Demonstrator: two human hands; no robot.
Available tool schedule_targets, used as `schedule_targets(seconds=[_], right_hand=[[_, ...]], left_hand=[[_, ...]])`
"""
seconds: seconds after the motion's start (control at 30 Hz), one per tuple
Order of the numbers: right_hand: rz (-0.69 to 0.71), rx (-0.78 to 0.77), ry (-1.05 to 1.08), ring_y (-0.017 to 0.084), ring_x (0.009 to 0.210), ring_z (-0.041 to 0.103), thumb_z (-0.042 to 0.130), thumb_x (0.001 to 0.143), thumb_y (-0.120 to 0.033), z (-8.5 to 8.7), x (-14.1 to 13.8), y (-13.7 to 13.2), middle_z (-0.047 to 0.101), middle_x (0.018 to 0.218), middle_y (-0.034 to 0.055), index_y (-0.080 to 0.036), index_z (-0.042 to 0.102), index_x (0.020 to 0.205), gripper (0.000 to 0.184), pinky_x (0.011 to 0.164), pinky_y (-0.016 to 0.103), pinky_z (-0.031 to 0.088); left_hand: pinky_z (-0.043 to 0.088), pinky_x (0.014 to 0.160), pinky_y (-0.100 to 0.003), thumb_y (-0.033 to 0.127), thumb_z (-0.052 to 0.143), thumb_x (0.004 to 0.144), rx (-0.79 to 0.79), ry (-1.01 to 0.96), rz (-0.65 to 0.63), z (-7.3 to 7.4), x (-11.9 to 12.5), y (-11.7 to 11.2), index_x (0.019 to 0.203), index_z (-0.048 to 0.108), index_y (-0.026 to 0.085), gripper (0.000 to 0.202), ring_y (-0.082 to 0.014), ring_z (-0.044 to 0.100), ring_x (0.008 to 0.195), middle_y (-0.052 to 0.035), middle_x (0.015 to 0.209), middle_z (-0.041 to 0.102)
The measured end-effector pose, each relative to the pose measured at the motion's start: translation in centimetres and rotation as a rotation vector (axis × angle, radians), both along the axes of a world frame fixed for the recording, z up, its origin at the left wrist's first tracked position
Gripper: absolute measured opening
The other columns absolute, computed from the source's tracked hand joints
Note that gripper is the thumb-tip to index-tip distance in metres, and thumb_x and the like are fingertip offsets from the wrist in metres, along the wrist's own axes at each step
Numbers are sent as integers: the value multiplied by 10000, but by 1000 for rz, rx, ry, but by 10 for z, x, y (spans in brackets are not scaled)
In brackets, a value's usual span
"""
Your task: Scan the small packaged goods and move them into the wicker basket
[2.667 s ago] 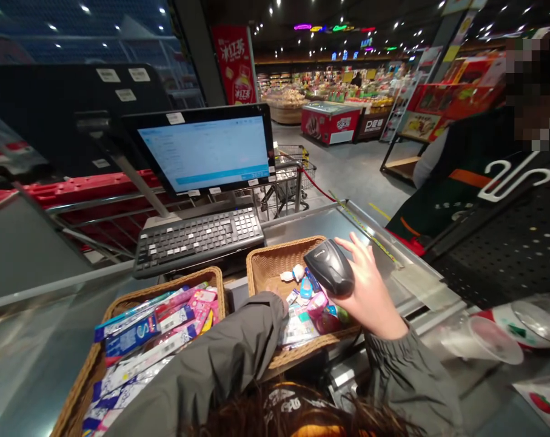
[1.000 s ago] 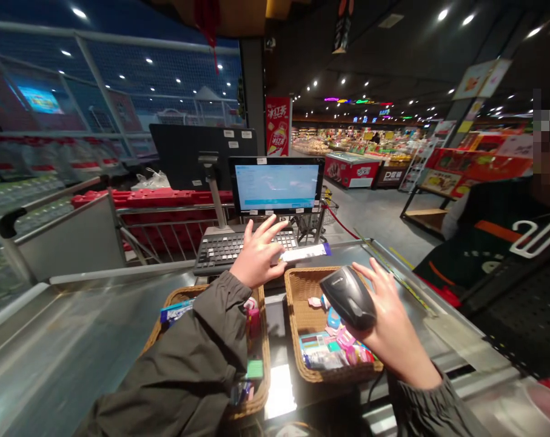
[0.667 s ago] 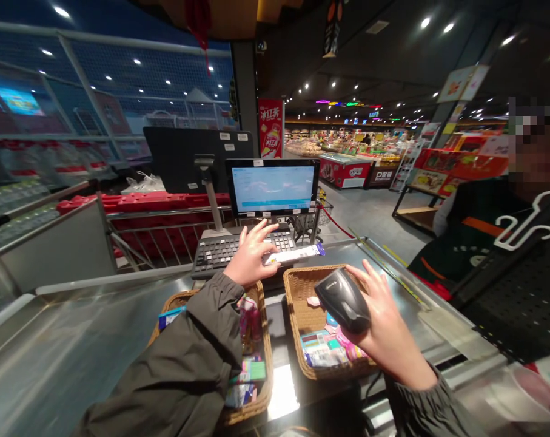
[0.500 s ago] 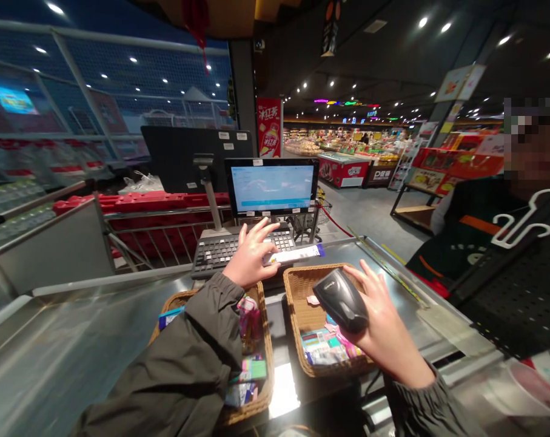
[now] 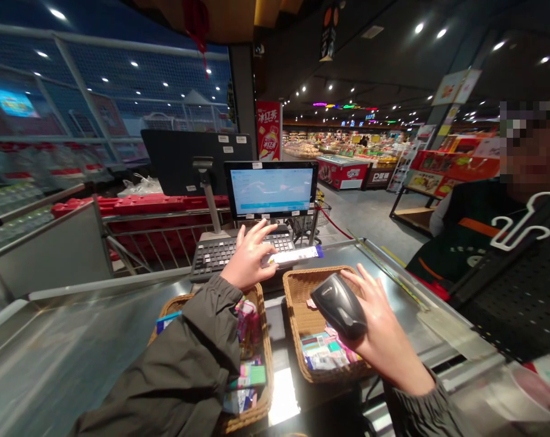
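Note:
My left hand [image 5: 250, 258] is raised over the front of a black keyboard [image 5: 238, 254], fingers spread. A slim white-and-blue packet [image 5: 295, 255] runs from its thumb side, and it appears pinched there. My right hand [image 5: 384, 328] holds a black handheld barcode scanner [image 5: 338, 305] above a wicker basket [image 5: 297, 282] of small colourful packets. A second wicker basket [image 5: 268, 379] lies under my left forearm, holding boxes and packets partly hidden by my sleeve.
A monitor [image 5: 270, 189] stands behind the keyboard. A steel counter [image 5: 97, 321] runs along the left, and a steel belt edge [image 5: 393, 273] lies right. A co-worker in a dark vest [image 5: 475, 224] stands at right beside a black pegboard [image 5: 515, 285].
Compared with the oldest frame, my left hand has moved from the baskets up to the keyboard, with the packet showing beside it. The scanner stays in my right hand, and my view has shifted slightly.

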State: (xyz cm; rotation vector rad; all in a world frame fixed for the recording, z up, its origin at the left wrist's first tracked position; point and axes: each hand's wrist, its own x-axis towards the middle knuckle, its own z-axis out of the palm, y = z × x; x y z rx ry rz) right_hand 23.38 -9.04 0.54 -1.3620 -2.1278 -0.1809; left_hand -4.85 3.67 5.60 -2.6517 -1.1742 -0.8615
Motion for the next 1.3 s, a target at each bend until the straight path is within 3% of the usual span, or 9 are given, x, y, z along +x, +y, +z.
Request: schedule_targets(seconds=[0.5,0.73,0.87,1.07,1.3], right_hand=[[59,-4,12,401,1460,212,597,805,-302,3,-6,1,457,1434,159,-208,568,1244,450,1105,741,205],[83,-5,-15,397,1462,206,582,781,-257,5,-16,3,443,1445,156,-201,567,1240,462,1100,735,229],[107,-5,-5,401,1462,202,580,793,-283,3,-25,7,443,1447,156,-194,588,1199,415,1104,730,224],[153,-20,-16,392,1468,194,555,786,-235,2,-46,12,440,1453,145,-204,575,1210,425,1111,729,203],[209,-28,-13,408,1460,211,589,782,-269,1,-74,15,442,1455,133,-244,566,1231,450,1101,731,215]], left_hand=[[74,1164,-641,261,606,797,134,38,14,0,-8,-10,891,657,207,120,-313,234,1473,-116,1514,422],[53,1167,-641,253,609,787,94,62,41,-3,-27,-20,881,658,204,117,-320,262,1461,-122,1498,444],[61,1167,-640,264,611,778,29,110,79,-18,-56,-28,880,663,205,129,-329,287,1449,-117,1473,477],[75,1152,-663,237,615,737,-111,207,188,-52,-118,-45,847,663,207,123,-334,315,1435,-111,1461,496],[86,1135,-691,213,626,694,-189,182,344,-86,-177,-60,813,679,199,131,-353,359,1410,-132,1415,540]])
